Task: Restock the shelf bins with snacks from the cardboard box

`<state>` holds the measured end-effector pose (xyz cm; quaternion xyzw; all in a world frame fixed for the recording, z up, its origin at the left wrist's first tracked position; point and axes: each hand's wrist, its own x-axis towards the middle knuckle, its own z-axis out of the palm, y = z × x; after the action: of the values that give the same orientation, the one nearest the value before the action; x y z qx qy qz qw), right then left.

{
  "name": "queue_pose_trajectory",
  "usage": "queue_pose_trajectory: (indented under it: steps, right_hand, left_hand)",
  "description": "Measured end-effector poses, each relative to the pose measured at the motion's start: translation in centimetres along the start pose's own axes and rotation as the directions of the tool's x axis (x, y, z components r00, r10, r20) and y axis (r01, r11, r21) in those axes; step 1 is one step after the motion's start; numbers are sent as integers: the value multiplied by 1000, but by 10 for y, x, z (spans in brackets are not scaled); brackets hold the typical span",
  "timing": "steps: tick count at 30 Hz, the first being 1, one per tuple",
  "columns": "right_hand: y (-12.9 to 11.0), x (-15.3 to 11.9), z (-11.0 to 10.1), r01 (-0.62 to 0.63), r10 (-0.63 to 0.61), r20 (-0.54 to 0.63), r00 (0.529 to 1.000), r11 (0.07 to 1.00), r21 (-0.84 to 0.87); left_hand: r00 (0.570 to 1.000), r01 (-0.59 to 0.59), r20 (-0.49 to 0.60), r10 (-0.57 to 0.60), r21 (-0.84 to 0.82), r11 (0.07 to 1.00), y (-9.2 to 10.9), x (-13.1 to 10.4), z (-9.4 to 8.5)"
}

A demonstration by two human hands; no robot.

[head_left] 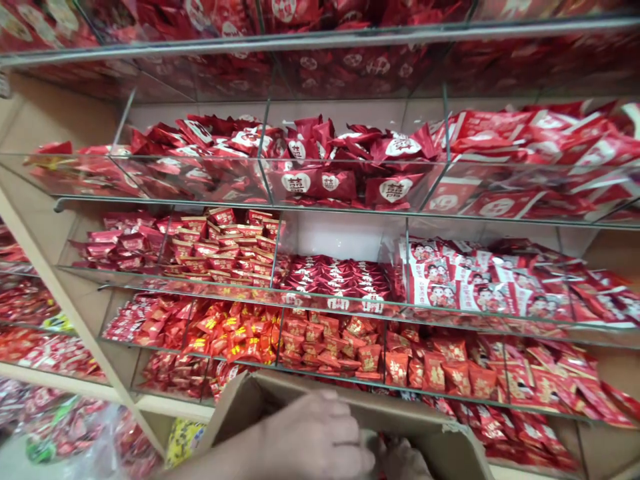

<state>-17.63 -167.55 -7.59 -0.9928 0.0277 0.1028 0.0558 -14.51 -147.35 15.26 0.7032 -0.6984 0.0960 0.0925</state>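
An open cardboard box (400,417) sits at the bottom centre, before the shelves. My left hand (320,437) reaches across it from the lower left, back of the hand upward, its fingers bent close together. Whatever lies under those fingers is hidden. Beside it, at the lower frame edge, my right hand (405,460) shows only in part, its fingers curled inside the box. A small piece of dark red wrapper (383,443) peeks out between the two hands. I cannot tell whether either hand grips it.
Clear-fronted shelves hold maroon packets (335,280), white-and-red packets (460,283), gold-edged red packets (223,247) and orange-red packets (240,330). Glass edges (320,297) run across just beyond the box. A yellow package (183,440) lies left of it. Bagged sweets (65,427) fill the lower left.
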Motion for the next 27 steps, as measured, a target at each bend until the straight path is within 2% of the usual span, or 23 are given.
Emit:
queue_pose_trajectory:
  steps: [3, 5, 7, 10, 11, 13, 14, 16, 18, 19, 21, 22, 26, 27]
  right_hand:
    - [0, -1, -8, -95, 97, 21, 995, 990, -108]
    - [-2, -4, -15, -93, 99, 39, 994, 986, -137]
    - [-5, -8, -25, -65, 75, 63, 995, 988, -142]
    - [-11, -19, -52, 23, -15, 71, 997, 994, -106]
    - [-13, -25, -64, 74, -72, 41, 997, 997, -36]
    - [-18, -37, -91, 179, -163, -87, 983, 959, 221]
    - [-21, -44, -104, 224, -169, -171, 971, 892, 393]
    - [-27, -55, -128, 278, -70, -311, 948, 659, 699]
    - [-33, -63, -145, 309, 69, -367, 928, 411, 858]
    - [-34, -65, -151, 325, 128, -377, 917, 310, 894]
    - [-36, -66, -159, 339, 199, -367, 909, 164, 927]
    - [-35, -65, -160, 334, 208, -350, 913, 109, 936]
    - [-30, -61, -156, 321, 171, -314, 934, -14, 947]
    - [-29, -60, -154, 326, 176, -315, 933, -38, 945]
  left_hand:
    - [984, 177, 58, -169, -179, 968, 0, -13, 49]
    - [962, 272, 102, -252, -314, 910, -5, -18, 67]
    - [936, 352, 136, -325, -418, 838, -9, -21, 71]
    - [872, 475, 147, -468, -491, 731, -10, -26, 64]
    - [837, 521, 147, -527, -508, 686, -9, -28, 61]
    - [762, 589, 188, -619, -598, 543, -5, -28, 59]
    - [742, 587, 237, -627, -682, 436, -2, -27, 59]
    - [758, 484, 323, -566, -861, 157, 2, -19, 61]
    - [782, 311, 309, -541, -946, -90, 6, -6, 59]
    - [765, 242, 281, -579, -959, -145, 7, 2, 57]
    - [694, 172, 231, -682, -973, -155, 6, 16, 49]
    - [674, 155, 211, -708, -977, -144, 4, 21, 45]
    - [690, 149, 200, -695, -980, -135, -3, 30, 35]
    - [677, 154, 204, -707, -979, -135, -4, 30, 35]
